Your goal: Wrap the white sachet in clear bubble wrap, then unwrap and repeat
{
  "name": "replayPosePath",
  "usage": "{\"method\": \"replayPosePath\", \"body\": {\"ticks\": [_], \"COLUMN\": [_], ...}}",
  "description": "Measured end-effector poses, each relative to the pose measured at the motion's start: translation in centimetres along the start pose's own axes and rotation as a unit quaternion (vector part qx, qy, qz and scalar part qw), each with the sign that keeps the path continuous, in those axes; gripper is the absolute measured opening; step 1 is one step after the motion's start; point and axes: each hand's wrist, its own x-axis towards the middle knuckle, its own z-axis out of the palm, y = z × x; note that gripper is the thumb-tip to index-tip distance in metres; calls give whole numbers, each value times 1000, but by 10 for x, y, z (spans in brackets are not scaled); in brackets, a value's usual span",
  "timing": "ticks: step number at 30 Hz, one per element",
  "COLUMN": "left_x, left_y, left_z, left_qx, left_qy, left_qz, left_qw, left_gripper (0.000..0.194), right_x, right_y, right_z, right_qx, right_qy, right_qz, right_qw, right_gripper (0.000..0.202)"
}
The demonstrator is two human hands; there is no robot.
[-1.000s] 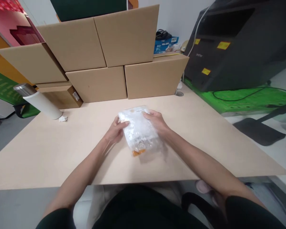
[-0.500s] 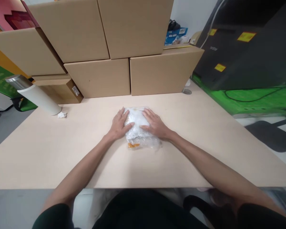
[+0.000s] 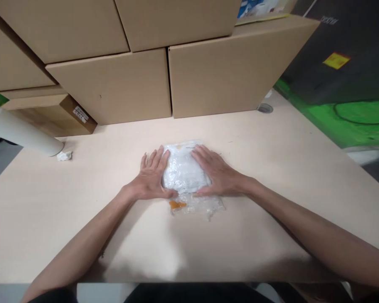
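Observation:
A flat white package (image 3: 185, 168) wrapped in clear plastic lies on the pale table. Loose bubble wrap (image 3: 200, 205) with a piece of orange tape (image 3: 177, 205) sticks out from its near edge. My left hand (image 3: 150, 174) rests along the package's left side, fingers spread, thumb at the near left corner. On the other side my right hand (image 3: 217, 172) lies with its fingertips on the top right part and its thumb at the near edge. Both hands touch the package, and neither is wrapped round it.
Large cardboard boxes (image 3: 113, 90) are stacked along the table's (image 3: 271, 168) back. At the left lie a white cylinder (image 3: 34, 132), a crumpled white scrap (image 3: 65, 156) and a smaller brown box (image 3: 38, 109). A dark machine (image 3: 344, 80) and green surface (image 3: 363, 122) are at the right.
The view has moved closer and lower. My left hand's fingers have spread wider, and both thumbs have shifted off the package's top to its near corners, uncovering more of the white surface.

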Motion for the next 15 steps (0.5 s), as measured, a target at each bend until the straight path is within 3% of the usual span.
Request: {"method": "replayPosePath", "body": {"ticks": [9, 15], "left_x": [4, -3], "left_y": [2, 19], "left_z": [5, -3], "left_qx": [20, 13], "left_qy": [1, 28], "left_qz": [-23, -69], "left_qw": [1000, 997], "left_gripper": [131, 130], "right_x": [5, 4], "right_y": [-7, -14], "right_z": [-4, -4], "right_qx": [-18, 9], "right_qy": [0, 19], "right_qz": [22, 100], "right_qw": [1000, 995], "right_gripper": [117, 126]}}
